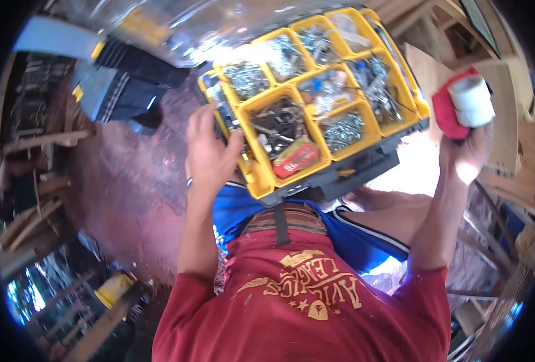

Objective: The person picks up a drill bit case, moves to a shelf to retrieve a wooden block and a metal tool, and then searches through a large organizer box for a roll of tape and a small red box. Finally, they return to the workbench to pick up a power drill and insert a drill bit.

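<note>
A yellow and black organizer box [316,166] sits in front of my torso with its lid raised. My left hand [210,151] is at its left edge, fingers apart, thumb over the narrow side compartment. The compartments hold small silver screws or nails [344,130], dark metal hardware [276,123], a red-labelled packet [296,160] and clear plastic bags [328,96]. Out to the right of the box, my right hand [469,148] grips a white roll [472,101] with a red piece [448,111] against it. The fingers behind these are mostly hidden.
A black and blue-grey case or bag [123,90] lies to the left on the reddish floor [135,199]. Wooden boards and framing [503,114] stand close on the right. Timber pieces [44,211] and a yellow object [113,289] are at the left.
</note>
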